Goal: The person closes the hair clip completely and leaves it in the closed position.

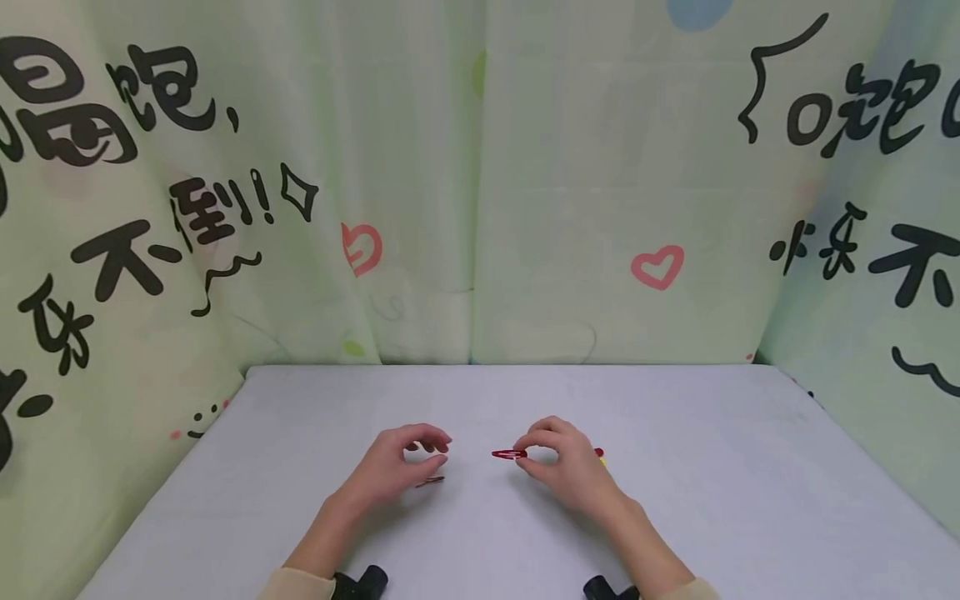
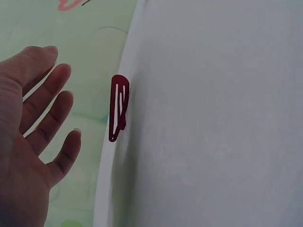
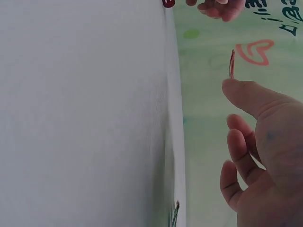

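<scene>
My right hand [image 1: 570, 467] pinches a red snap hair clip [image 1: 509, 454] between thumb and fingertips, above the table. Seen edge-on in the right wrist view, this hair clip [image 3: 232, 64] sticks out past the thumb tip. My left hand [image 1: 397, 465] is loosely bent with nothing in it, facing the right one. Beside its thumb lies a second hair clip [image 1: 430, 481] on the table. The left wrist view shows that dark red clip [image 2: 119, 109] flat, apart from the spread fingers [image 2: 61, 156].
A white-covered table [image 1: 480, 542] bears all this, with a printed pale green curtain [image 1: 555, 208] around its back and sides. Behind the right hand a small red and yellow thing [image 1: 600, 455] shows, mostly hidden.
</scene>
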The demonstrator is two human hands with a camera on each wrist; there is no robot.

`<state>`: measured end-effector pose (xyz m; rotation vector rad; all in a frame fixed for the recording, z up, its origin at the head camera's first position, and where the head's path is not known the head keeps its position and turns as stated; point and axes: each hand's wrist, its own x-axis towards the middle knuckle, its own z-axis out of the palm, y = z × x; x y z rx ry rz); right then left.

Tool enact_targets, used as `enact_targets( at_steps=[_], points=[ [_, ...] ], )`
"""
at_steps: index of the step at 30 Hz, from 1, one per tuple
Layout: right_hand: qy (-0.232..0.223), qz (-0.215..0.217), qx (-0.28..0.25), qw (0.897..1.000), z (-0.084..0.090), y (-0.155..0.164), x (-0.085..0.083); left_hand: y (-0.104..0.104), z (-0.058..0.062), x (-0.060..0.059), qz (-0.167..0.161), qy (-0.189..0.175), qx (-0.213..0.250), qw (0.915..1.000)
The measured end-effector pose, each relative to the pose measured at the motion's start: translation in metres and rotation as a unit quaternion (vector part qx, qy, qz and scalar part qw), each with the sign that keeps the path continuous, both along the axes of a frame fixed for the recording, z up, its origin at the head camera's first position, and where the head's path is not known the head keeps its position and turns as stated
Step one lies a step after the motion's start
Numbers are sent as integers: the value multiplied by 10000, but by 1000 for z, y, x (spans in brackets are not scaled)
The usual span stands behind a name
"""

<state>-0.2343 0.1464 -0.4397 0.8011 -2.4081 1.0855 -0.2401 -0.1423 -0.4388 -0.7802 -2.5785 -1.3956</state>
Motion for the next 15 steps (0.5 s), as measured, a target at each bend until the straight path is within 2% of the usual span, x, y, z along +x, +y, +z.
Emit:
enact_targets(
  at_steps=[7,15],
  points=[
    [-613,-331,143,9975,1,11,-4,-17,-2,-3,-244,140,-455,9986],
    [-1001,-423,224,9938,-2,25,-12,-31,0,-3,-343,16,-970,9947]
  ],
)
